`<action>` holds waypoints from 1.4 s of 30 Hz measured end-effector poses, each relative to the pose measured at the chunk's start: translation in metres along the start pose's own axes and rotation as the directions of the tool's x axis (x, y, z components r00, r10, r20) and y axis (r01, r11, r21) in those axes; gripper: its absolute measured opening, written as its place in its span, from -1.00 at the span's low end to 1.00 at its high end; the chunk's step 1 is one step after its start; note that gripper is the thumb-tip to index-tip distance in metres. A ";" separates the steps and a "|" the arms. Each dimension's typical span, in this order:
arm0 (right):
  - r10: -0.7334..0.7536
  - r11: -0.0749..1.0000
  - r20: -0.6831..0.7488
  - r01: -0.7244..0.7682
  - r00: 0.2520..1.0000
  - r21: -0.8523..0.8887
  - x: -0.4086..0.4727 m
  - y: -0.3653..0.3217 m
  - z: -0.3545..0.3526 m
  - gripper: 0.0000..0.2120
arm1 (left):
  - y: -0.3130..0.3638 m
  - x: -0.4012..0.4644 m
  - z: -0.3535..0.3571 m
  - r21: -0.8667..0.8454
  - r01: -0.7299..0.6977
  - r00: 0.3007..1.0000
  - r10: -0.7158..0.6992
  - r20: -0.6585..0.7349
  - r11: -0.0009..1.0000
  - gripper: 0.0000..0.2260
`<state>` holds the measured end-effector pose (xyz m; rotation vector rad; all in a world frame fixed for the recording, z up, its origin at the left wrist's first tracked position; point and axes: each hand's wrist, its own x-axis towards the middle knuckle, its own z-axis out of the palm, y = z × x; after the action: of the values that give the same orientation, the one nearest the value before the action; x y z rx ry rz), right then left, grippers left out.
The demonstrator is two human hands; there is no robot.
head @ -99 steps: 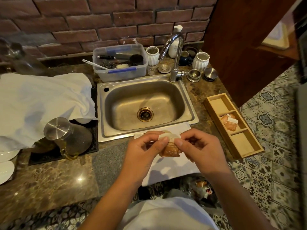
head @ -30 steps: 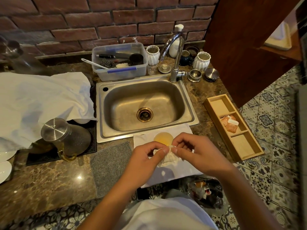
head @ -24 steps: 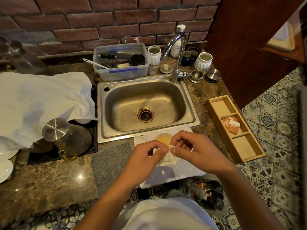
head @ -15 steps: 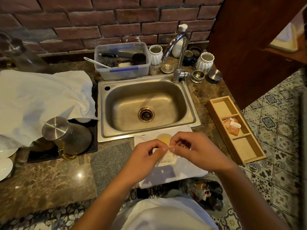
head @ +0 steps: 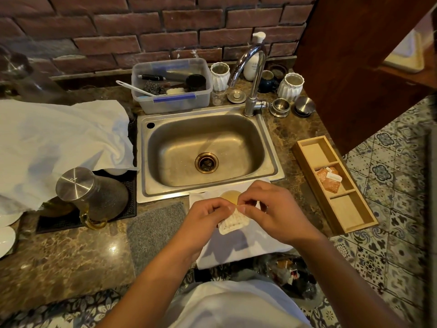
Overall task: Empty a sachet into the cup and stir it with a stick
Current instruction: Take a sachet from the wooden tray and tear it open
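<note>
A small white sachet [head: 233,222] hangs between both hands, pinched at its top edge by thumb and fingers of my left hand [head: 208,217] and my right hand [head: 272,211]. Just behind the hands a cup [head: 229,196] with pale amber liquid stands on a white napkin [head: 246,245] in front of the sink; only its far rim shows. No stirring stick is visible.
A steel sink [head: 208,150] lies behind the cup. A wooden tray [head: 340,209] at the right holds orange sachets [head: 328,178]. A glass carafe [head: 94,197] with steel lid, a grey mat [head: 156,230] and a white cloth [head: 59,143] are at the left. A plastic tub [head: 172,86] stands behind.
The sachet showed its orange side 3.3 s ago and now shows its white side, held lower and nearer me. The cup's liquid has come into view behind the hands.
</note>
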<state>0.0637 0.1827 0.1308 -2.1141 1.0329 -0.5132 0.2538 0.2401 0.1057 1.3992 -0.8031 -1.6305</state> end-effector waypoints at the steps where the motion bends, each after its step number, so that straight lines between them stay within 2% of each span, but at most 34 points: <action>1: -0.005 1.000 -0.023 0.005 1.000 -0.028 -0.001 0.000 0.002 -0.92 | 0.000 0.001 0.001 -0.041 0.017 1.000 -0.017 -0.006 0.999 -0.85; 4: -0.028 0.997 -0.113 0.020 0.993 -0.076 -0.004 0.000 0.008 -0.91 | 0.001 0.001 0.003 -0.128 0.045 0.999 -0.046 -0.010 0.991 -0.81; 8: -0.041 0.998 -0.202 0.030 0.978 -0.060 -0.008 -0.001 0.014 -0.94 | 0.004 0.001 0.005 -0.228 0.094 0.995 -0.094 0.012 0.969 -0.78; 12: 0.177 0.966 -0.127 -0.148 0.976 0.211 -0.013 -0.003 0.013 -0.97 | 0.003 -0.004 0.007 -0.217 0.085 0.996 -0.084 0.016 0.972 -0.82; 14: 0.230 0.933 -0.044 -0.207 0.972 0.293 -0.015 -0.003 0.010 -0.95 | 0.001 -0.005 0.007 -0.210 0.075 0.997 -0.077 0.001 0.975 -0.84; 18: 0.237 0.893 0.067 -0.245 0.969 0.377 -0.014 -0.006 0.002 -0.95 | 0.005 -0.009 0.006 -0.210 0.033 0.999 -0.029 0.023 0.977 -0.88; 25: 0.272 0.864 0.014 -0.250 0.962 0.437 -0.010 -0.013 -0.004 -0.95 | 0.014 -0.011 0.003 -0.116 -0.055 0.998 0.059 0.029 0.992 -0.78; 29: 0.286 0.860 -0.001 -0.256 0.958 0.441 -0.011 -0.015 -0.005 -0.94 | 0.016 -0.013 0.002 -0.026 -0.080 0.995 0.082 0.052 0.996 -0.78; 33: 0.261 0.874 -0.037 -0.220 0.965 0.434 -0.015 -0.016 -0.003 -0.94 | 0.015 -0.016 0.004 -0.038 -0.051 0.997 0.053 0.048 0.998 -0.86; 37: 0.199 0.919 -0.135 -0.137 0.971 0.368 -0.016 -0.017 0.002 -0.92 | 0.016 -0.017 0.010 -0.239 0.056 0.997 -0.041 0.064 0.969 -0.85; 42: 0.071 0.982 -0.297 -0.014 0.952 0.191 -0.017 -0.017 0.009 -0.91 | 0.017 -0.017 0.016 -0.430 0.170 0.984 -0.133 0.116 0.887 -0.83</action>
<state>0.0682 0.2071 0.1364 -1.8798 1.1474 -0.8985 0.2417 0.2471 0.1313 1.0948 -0.3392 -1.8602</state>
